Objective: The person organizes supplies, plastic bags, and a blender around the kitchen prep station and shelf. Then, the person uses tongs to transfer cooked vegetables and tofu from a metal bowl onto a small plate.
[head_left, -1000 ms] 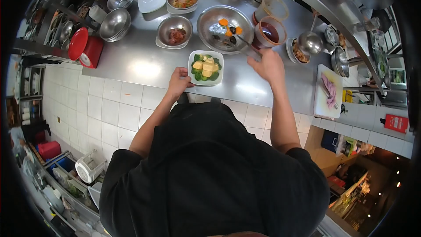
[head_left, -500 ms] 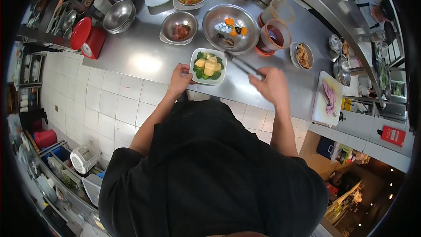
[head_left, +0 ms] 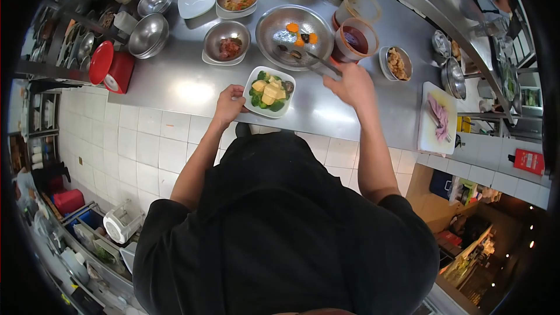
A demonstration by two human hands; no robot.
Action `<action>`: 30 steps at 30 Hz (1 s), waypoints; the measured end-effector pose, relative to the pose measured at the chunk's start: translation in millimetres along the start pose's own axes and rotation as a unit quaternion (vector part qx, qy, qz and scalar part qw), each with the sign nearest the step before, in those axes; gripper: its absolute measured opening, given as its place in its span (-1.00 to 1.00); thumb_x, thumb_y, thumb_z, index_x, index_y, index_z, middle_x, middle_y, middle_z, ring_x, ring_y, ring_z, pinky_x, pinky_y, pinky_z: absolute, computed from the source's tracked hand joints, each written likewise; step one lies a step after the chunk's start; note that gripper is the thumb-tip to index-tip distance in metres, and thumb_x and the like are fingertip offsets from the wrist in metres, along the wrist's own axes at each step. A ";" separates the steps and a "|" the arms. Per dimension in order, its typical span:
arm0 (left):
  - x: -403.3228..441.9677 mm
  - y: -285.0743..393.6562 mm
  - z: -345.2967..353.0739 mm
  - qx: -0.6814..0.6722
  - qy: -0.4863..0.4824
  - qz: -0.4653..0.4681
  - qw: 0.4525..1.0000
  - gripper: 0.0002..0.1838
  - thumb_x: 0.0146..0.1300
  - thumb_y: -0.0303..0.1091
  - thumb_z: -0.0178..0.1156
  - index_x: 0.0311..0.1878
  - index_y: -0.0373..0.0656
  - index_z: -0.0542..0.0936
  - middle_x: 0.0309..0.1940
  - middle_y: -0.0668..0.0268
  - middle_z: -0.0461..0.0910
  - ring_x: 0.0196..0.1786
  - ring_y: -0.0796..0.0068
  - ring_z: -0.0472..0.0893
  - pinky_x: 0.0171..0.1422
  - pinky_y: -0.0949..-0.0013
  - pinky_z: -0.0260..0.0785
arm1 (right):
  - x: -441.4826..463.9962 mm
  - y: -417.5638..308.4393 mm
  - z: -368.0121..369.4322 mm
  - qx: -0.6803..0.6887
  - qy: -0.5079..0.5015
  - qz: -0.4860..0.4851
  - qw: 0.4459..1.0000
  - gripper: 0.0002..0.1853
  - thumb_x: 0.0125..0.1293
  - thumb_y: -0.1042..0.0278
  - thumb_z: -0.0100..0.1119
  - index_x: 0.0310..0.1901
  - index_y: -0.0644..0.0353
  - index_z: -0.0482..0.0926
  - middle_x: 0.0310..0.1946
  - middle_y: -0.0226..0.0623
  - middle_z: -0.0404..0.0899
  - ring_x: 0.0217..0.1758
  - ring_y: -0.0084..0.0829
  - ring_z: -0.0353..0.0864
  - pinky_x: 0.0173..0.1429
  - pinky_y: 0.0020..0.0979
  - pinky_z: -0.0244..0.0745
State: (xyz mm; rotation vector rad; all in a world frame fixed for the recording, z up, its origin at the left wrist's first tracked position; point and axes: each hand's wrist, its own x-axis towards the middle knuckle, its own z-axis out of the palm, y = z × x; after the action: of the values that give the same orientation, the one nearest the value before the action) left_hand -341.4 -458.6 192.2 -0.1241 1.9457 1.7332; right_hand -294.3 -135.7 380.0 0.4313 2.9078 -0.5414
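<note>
My left hand [head_left: 231, 105] grips the left edge of a white square dish [head_left: 270, 115] near the counter's front edge. Yellow tofu-like chunks [head_left: 271, 91] are piled on green broccoli [head_left: 277, 105] in it, with a dark mushroom-like piece [head_left: 289, 86] on the right side. My right hand [head_left: 353, 86] is closed around metal tongs [head_left: 324, 65], whose tips reach the near right rim of a large steel bowl [head_left: 269, 32]. Inside that bowl lie orange carrot slices [head_left: 292, 27] and several dark pieces [head_left: 295, 54]. Whether the tongs pinch anything I cannot tell.
Steel bowls of raw meat [head_left: 230, 48] and chopped vegetables [head_left: 239, 1] stand behind the dish. Tubs of red liquid [head_left: 356, 39] and a bowl of fried pieces [head_left: 398, 64] are at the right, before a cutting board [head_left: 429, 134]. A red scale [head_left: 118, 70] stands left.
The tongs have moved from beside the dish up to the large bowl's rim. A dark piece now shows clearly at the dish's right side. The whole view has shifted slightly.
</note>
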 end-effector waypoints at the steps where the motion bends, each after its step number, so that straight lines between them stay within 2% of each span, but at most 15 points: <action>1: 0.4 -1.5 0.7 -0.005 0.006 -0.001 1.000 -0.66 0.25 -0.64 0.14 0.10 -0.34 0.54 -0.04 0.12 0.59 -0.13 0.29 0.71 -0.20 0.33 0.74 | 19.7 1.6 9.6 -0.025 -0.006 -0.002 1.000 -0.58 0.09 0.06 0.43 -0.23 0.32 0.73 -0.26 0.09 0.74 -0.11 0.07 0.75 -0.01 -0.02 0.65; 3: 1.2 -1.5 0.6 -0.011 0.016 0.002 1.000 -0.66 0.25 -0.64 0.14 0.10 -0.33 0.55 -0.04 0.13 0.59 -0.13 0.30 0.71 -0.20 0.34 0.74 | 54.2 3.1 34.6 -0.056 -0.006 -0.007 0.998 -0.58 0.10 0.07 0.43 -0.19 0.32 0.74 -0.23 0.08 0.74 -0.09 0.05 0.75 0.00 -0.02 0.65; 6: -0.6 -0.5 -0.2 -0.012 0.012 0.003 1.000 -0.65 0.24 -0.64 0.14 0.12 -0.32 0.55 -0.04 0.14 0.59 -0.13 0.31 0.71 -0.18 0.34 0.73 | 59.4 -4.3 34.9 -0.089 -0.015 -0.024 0.996 -0.57 0.12 0.07 0.42 -0.16 0.30 0.75 -0.20 0.07 0.75 -0.07 0.03 0.75 0.02 -0.02 0.65; 8: -3.1 -0.8 -0.2 -0.003 0.006 -0.006 1.000 -0.62 0.25 -0.64 0.12 0.16 -0.32 0.53 -0.01 0.13 0.58 -0.04 0.30 0.69 -0.10 0.31 0.74 | 48.4 -12.8 23.0 -0.094 -0.027 -0.039 0.994 -0.58 0.13 0.06 0.41 -0.16 0.29 0.76 -0.18 0.07 0.74 -0.06 0.02 0.75 0.03 -0.01 0.65; 11: -8.3 2.9 0.7 -0.006 0.005 0.009 1.000 -0.62 0.25 -0.63 0.13 0.16 -0.32 0.53 -0.01 0.13 0.59 -0.04 0.31 0.69 -0.09 0.31 0.74 | 13.6 -23.0 8.4 -0.052 -0.023 -0.067 0.996 -0.60 0.14 0.05 0.40 -0.19 0.26 0.77 -0.20 0.05 0.74 -0.08 0.02 0.75 0.01 -0.01 0.65; 13: -6.0 -0.6 0.7 -0.008 0.014 0.004 1.000 -0.62 0.25 -0.63 0.13 0.16 -0.32 0.53 -0.01 0.14 0.59 -0.04 0.31 0.69 -0.09 0.31 0.74 | -4.4 -34.6 11.1 -0.024 0.010 -0.142 0.990 -0.63 0.15 0.05 0.39 -0.25 0.25 0.77 -0.24 0.02 0.74 -0.15 0.03 0.75 -0.03 -0.02 0.66; 14: -4.1 -1.8 1.1 -0.008 0.017 0.001 1.000 -0.62 0.25 -0.63 0.13 0.16 -0.32 0.54 -0.01 0.14 0.59 -0.04 0.31 0.69 -0.09 0.31 0.74 | -5.6 -36.7 25.0 -0.046 -0.009 -0.142 0.989 -0.64 0.14 0.07 0.37 -0.28 0.26 0.77 -0.27 0.01 0.74 -0.21 0.05 0.75 -0.08 -0.02 0.66; 18: 0.3 -2.3 1.2 -0.002 0.013 0.010 1.000 -0.65 0.25 -0.63 0.12 0.13 -0.33 0.55 -0.01 0.11 0.59 -0.12 0.29 0.71 -0.17 0.33 0.72 | -2.9 -46.4 60.0 -0.073 -0.030 -0.165 0.983 -0.67 0.13 0.09 0.35 -0.32 0.25 0.76 -0.33 0.02 0.74 -0.23 0.05 0.76 -0.12 -0.01 0.66; 22: 0.2 -4.9 -0.9 -0.006 0.010 0.006 1.000 -0.65 0.26 -0.63 0.12 0.12 -0.31 0.54 -0.04 0.14 0.58 -0.12 0.30 0.71 -0.17 0.33 0.72 | -7.6 -52.2 23.0 -0.033 -0.028 -0.096 0.994 -0.63 0.12 0.07 0.35 -0.31 0.28 0.75 -0.32 0.04 0.74 -0.22 0.04 0.77 -0.08 -0.03 0.67; 24: 0.2 -6.6 0.2 -0.009 0.004 0.017 1.000 -0.65 0.26 -0.64 0.12 0.12 -0.31 0.54 -0.05 0.15 0.58 -0.12 0.31 0.71 -0.17 0.33 0.72 | 12.7 -43.0 12.9 -0.048 0.020 -0.080 0.995 -0.58 0.09 0.02 0.37 -0.29 0.31 0.74 -0.30 0.04 0.75 -0.19 0.03 0.77 -0.03 -0.04 0.67; 27: 1.5 -5.6 -0.9 -0.015 0.008 0.014 1.000 -0.66 0.26 -0.63 0.13 0.12 -0.31 0.54 -0.05 0.14 0.58 -0.12 0.31 0.71 -0.16 0.33 0.72 | 51.8 -33.5 30.4 -0.063 -0.003 -0.037 0.997 -0.54 0.07 -0.01 0.40 -0.27 0.33 0.73 -0.30 0.03 0.75 -0.16 0.01 0.78 0.01 -0.05 0.67; 30: 1.2 -7.7 0.1 -0.007 0.011 0.010 1.000 -0.66 0.27 -0.62 0.14 0.13 -0.31 0.54 -0.04 0.14 0.58 -0.12 0.32 0.70 -0.16 0.33 0.72 | 71.6 -29.1 60.2 -0.051 -0.004 -0.040 0.998 -0.56 0.09 0.01 0.39 -0.27 0.31 0.74 -0.32 0.04 0.75 -0.15 0.02 0.77 0.00 -0.05 0.67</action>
State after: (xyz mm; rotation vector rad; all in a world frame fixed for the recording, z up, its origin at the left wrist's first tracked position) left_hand -339.3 -459.5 184.8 -0.1288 1.9577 1.7653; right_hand -365.2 -166.0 319.7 0.3002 2.9398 -0.4010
